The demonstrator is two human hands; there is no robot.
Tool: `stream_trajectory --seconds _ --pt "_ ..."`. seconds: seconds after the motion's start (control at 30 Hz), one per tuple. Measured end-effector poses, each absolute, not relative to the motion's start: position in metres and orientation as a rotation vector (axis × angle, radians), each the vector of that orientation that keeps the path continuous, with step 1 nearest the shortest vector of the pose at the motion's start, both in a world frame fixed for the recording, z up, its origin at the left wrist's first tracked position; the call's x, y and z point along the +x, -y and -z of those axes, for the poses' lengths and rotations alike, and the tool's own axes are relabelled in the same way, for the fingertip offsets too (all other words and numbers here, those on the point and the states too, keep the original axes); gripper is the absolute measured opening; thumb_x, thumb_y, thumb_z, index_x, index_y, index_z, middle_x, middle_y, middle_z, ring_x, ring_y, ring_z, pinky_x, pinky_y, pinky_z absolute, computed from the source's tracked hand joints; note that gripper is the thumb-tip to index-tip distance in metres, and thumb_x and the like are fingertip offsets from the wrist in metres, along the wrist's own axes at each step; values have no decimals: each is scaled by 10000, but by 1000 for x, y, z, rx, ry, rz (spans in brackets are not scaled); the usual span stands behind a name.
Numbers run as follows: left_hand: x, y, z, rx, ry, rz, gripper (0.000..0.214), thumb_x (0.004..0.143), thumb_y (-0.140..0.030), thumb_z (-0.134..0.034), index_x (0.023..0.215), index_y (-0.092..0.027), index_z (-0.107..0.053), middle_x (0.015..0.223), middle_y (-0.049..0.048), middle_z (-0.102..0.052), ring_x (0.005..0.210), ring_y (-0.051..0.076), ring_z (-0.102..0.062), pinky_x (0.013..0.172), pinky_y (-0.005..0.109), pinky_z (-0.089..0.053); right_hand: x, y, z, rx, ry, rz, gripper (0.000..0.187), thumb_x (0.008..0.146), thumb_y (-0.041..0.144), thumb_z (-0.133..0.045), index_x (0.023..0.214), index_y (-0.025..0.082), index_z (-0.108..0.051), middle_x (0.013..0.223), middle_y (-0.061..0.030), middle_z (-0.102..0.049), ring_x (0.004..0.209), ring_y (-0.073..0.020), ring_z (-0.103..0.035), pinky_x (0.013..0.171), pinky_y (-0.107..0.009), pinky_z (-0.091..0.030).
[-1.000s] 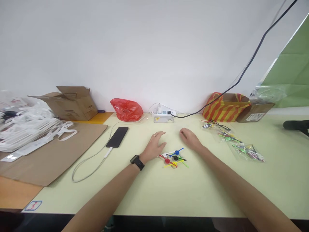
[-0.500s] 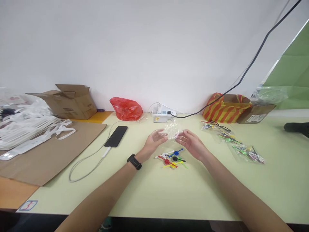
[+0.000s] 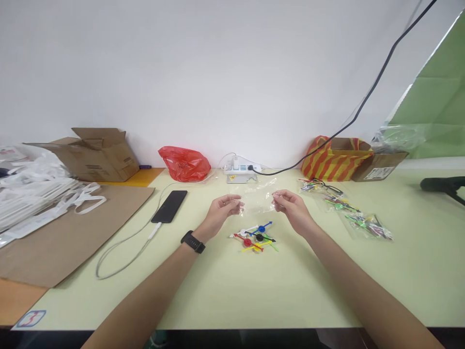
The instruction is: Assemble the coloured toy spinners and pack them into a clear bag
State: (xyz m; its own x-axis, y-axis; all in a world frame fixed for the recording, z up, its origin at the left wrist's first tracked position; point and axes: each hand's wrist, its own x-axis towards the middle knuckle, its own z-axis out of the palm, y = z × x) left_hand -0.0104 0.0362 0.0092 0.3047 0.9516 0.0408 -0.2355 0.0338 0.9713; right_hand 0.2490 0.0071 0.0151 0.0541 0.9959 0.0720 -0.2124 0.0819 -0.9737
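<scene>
A clear plastic bag (image 3: 257, 198) is stretched flat between my two hands above the table. My left hand (image 3: 225, 208), with a black watch on its wrist, pinches the bag's left edge. At the opposite edge, the fingers of my right hand (image 3: 288, 206) are closed on it. Just below the bag, a small pile of plastic arrow spinners (image 3: 259, 237) lies on the table in white, blue, red, black, yellow and green. Neither hand touches them.
Filled clear bags of coloured spinners (image 3: 368, 226) lie to the right. A black phone (image 3: 169, 206) on a cable lies left, beside cardboard (image 3: 109, 228). Behind stand a red plastic bag (image 3: 185, 164), a power strip (image 3: 242, 168) and a striped bag (image 3: 336, 160).
My hands have moved apart, pulling the crumpled clear bag out flat between them. The spinners stay in their pile. The camera view has shifted slightly.
</scene>
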Motion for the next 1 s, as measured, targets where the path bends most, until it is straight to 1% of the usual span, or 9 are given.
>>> stream_trajectory --seconds 0.13,0.27,0.43,0.53,0.63,0.73,0.8,0.9,1.0 --pt "-13 -38 -9 1157 -822 -1070 377 833 -374 -817 1101 -122 -735 1017 142 -786 828 182 -743 839 334 -580 253 -10 -14 -1042 980 -1195 397 672 479 -895 909 226 -703 734 12 -660 633 -121 -551 634 -280 -453" --pt "-14 -37 -11 1173 -825 -1063 399 804 -333 -838 1117 -122 -710 1005 140 -782 843 195 -746 853 350 -583 255 -11 -14 -1028 916 -1243 469 657 459 -902 1020 241 -700 745 19 -662 614 -113 -545 618 -273 -467" --pt "-14 -36 -9 1291 -794 -1116 788 723 -278 -887 1419 -201 -524 1066 91 -737 838 177 -726 811 345 -585 257 -11 -17 -958 895 -1345 465 676 416 -893 1056 226 -704 700 35 -604 598 -98 -513 577 -245 -440" --pt "-13 -36 -7 1405 -808 -1141 876 712 -296 -890 1480 -242 -472 1062 56 -698 765 131 -679 754 308 -575 257 -11 -18 -986 911 -1354 470 678 412 -887 1069 224 -704 698 34 -603 586 -102 -503 561 -251 -427" --pt "-13 -36 -4 1559 -852 -1140 701 763 -351 -858 1398 -242 -582 1065 52 -680 785 125 -659 743 279 -557 256 -10 -17 -1007 942 -1385 487 678 421 -881 1084 217 -708 694 31 -600 575 -104 -493 552 -256 -415" --pt "-13 -36 -4 1752 -931 -1160 390 826 -420 -799 1154 -219 -737 1135 85 -681 893 169 -674 731 273 -543 254 -9 -15 -1043 998 -1379 522 689 456 -866 1123 219 -699 702 23 -607 580 -110 -498 565 -265 -423" --pt "-13 -34 -8 1879 -977 -1195 270 855 -441 -764 1015 -224 -783 1242 106 -658 1042 219 -667 773 298 -549 253 -9 -13 -1095 1084 -1310 543 732 505 -828 1175 230 -677 746 4 -628 619 -133 -532 596 -285 -452" --pt "-13 -32 -21 2040 -994 -1248 208 879 -436 -737 937 -250 -810 1320 103 -643 1222 272 -608 919 371 -539 252 -9 -15 -1203 1300 -951 570 787 569 -764 1251 263 -638 961 -60 -680 829 -211 -626 725 -354 -518" --pt "-14 -33 -43 2134 -950 -1198 219 897 -436 -708 955 -256 -816 1181 94 -723 1118 263 -655 888 382 -544 252 -9 -31 -1206 1521 -498 544 835 563 -724 1292 285 -622 1226 -109 -663 1109 -283 -612 908 -436 -519"
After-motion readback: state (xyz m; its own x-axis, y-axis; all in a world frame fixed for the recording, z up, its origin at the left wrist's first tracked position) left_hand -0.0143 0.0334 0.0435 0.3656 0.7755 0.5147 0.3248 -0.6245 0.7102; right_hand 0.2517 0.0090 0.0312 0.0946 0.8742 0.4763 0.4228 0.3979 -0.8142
